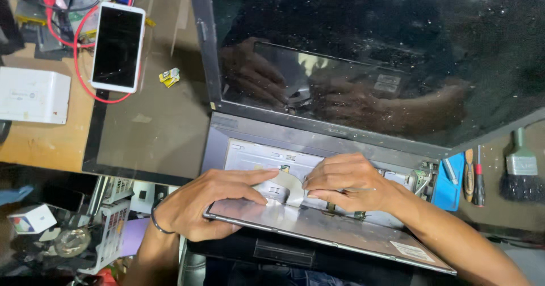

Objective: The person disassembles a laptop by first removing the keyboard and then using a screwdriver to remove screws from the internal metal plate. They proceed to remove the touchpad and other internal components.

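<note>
- Both hands meet at the flat ribbon cable [286, 185] mid-laptop: left hand [210, 203] presses flat, right hand [346, 178] pinches it.
- Keyboard panel [335, 229] runs left-right along the laptop's [250, 128] near edge, under both.

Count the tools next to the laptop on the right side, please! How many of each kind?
Screwdrivers: 2, one with a wooden handle, one red and black
Brush: 1
Total: 3
Both hands, left and right, rest on the laptop, not on the tools.
</note>
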